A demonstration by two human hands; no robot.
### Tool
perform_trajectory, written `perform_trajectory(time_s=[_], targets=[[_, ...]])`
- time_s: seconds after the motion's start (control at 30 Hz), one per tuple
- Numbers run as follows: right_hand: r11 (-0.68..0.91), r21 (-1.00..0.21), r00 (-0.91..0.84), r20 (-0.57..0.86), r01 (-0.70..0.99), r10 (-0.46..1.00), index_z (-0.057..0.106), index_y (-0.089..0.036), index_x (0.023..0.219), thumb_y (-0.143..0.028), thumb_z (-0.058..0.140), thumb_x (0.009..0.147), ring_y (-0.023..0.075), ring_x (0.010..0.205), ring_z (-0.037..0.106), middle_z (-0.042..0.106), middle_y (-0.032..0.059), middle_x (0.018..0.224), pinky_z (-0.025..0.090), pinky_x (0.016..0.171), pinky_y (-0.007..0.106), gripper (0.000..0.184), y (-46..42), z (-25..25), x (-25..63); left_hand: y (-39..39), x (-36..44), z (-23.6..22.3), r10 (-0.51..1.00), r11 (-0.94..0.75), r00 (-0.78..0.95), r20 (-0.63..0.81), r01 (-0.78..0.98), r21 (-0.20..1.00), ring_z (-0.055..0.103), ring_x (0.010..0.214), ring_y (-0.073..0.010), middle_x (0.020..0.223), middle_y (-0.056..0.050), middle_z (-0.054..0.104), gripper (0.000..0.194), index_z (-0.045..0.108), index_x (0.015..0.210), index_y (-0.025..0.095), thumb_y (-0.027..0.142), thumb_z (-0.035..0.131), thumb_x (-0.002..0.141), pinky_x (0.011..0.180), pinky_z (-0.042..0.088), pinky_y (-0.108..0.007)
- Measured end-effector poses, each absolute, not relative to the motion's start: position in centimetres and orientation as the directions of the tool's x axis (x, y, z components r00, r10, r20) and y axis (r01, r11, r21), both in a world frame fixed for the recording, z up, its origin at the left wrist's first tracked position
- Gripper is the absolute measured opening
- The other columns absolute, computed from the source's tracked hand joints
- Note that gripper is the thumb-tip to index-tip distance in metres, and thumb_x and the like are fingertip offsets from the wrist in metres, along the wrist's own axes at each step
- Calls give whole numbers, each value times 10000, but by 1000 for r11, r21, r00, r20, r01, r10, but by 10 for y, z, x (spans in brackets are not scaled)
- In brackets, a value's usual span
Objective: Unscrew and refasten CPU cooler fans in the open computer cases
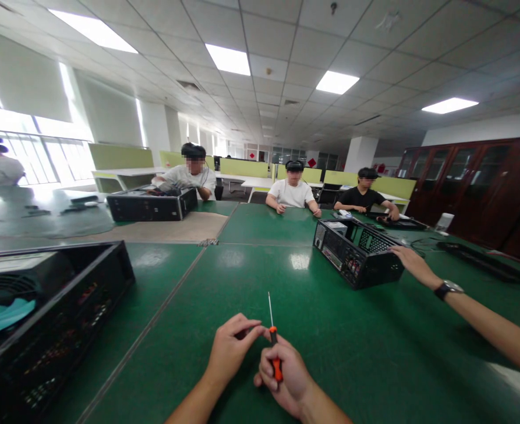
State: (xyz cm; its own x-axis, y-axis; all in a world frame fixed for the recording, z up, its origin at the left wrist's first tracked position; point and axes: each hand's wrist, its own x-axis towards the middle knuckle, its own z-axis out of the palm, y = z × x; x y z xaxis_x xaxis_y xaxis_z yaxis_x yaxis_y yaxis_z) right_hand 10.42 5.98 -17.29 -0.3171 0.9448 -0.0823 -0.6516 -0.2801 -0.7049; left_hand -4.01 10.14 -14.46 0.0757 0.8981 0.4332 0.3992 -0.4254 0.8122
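While the screwdriver [278, 370] points away over the green table [224, 294], the right hand [290, 374] is closed around its handle. The left hand [231, 347] is just beside it, thumb and forefinger together; whether they pinch anything cannot be told. Step in hand, as judged: readying the tool. Any move calls for a firm grip. Beyond, a co-worker's hand [407, 263] touches a computer case [374, 272]; a second case [76, 335] stands at left.

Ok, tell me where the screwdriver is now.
In the head view, the screwdriver is in the right hand, low and just right of centre, over the green table, with the left hand close beside it.
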Motion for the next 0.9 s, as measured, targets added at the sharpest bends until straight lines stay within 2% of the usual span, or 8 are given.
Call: perform_trajectory(time_s=[0.37,0.57,0.9], targets=[[-284,-698,-328,-74,-657,942,511,-125,1232,-250,532,652,83,337,304,488,-113,457,432,553,302,594,59,-172,105,105,-40,-148,909,-402,49,414,359,842,525,629,-167,672,-2,576,231,782,794,222,444,721,766,604,437,-268],[-273,-705,-316,-73,-655,946,515,-137,1181,-243,533,652,84,339,313,510,-100,470,431,557,304,540,58,-172,104,107,-39,-150,921,-377,41,386,335,863,522,625,-162,674,3,571,237,764,785,212,444,731,751,588,431,-260],[-260,-734,-302,-78,-628,950,515,-125,1196,-269,561,653,85,326,321,524,-96,468,421,539,296,564,57,-169,103,108,-40,-152,931,-354,36,363,325,877,510,610,-158,661,4,565,266,746,759,201,466,734,732,565,409,-250]])
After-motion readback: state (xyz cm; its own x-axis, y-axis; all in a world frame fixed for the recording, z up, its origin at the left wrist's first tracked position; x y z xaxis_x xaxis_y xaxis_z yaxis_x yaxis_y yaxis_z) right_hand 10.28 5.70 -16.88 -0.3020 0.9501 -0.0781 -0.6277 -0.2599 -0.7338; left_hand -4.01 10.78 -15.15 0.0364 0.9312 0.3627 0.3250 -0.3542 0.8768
